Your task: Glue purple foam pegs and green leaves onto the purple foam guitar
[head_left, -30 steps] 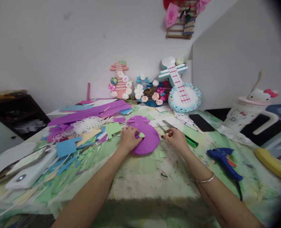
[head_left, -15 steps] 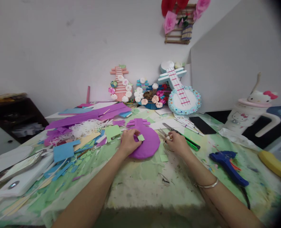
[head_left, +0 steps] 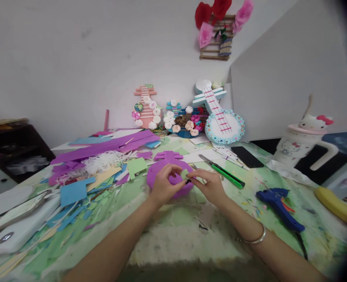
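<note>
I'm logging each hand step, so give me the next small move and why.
Probably bend the small green paper slightly between the fingertips: the left hand and right hand meet at it above the purple cutout, so both seem placed to work it together.

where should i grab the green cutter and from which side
Take the cutter by its green handle, probably best from the near right side: it lies slanted, with that thicker end nearer you and the narrow grey front pointing away.
</note>
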`<state>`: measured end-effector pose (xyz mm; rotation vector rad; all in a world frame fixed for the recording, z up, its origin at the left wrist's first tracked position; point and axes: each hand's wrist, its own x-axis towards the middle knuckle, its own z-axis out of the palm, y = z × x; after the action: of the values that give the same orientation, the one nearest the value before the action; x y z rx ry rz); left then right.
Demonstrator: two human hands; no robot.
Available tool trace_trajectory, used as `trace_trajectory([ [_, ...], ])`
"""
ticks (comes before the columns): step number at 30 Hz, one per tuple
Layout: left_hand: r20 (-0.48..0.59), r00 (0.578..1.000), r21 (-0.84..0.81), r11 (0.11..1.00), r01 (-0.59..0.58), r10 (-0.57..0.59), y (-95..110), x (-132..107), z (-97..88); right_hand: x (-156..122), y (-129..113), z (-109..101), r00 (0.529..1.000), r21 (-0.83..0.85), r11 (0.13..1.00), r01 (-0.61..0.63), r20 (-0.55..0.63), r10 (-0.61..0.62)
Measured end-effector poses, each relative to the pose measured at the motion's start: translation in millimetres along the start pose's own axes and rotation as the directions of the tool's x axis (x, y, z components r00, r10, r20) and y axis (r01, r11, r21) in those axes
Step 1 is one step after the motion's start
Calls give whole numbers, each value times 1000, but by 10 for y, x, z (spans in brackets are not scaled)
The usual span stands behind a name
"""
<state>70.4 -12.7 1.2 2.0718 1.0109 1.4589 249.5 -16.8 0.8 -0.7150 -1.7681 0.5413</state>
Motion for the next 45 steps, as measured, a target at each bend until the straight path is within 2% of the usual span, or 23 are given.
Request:
trace_trajectory([
  [5,-8,999,-207,978,35,-38,-20,-24,48,16,12,-36,987,125,982,-144,-51,151],
  [10,27,968,-420,876,237,-248,14,-36,51,40,31,-44,962,266,931,-252,-37,271],
  [16,-29,982,-374,913,163,-187,37,-36,16,40,26,-12,940,391,864,-316,5,341],
  [25,-36,967,-431,877,213,-252,63,-63,38,14,74,72,920,517,776,-361,62,387],
  [33,19,957,-483,835,263,-290,49,-56,53,28,63,59,916,538,766,-351,28,399],
  [45,32,953,-468,838,281,-302,91,-71,109,38,6,66,896,552,742,-380,19,444],
])
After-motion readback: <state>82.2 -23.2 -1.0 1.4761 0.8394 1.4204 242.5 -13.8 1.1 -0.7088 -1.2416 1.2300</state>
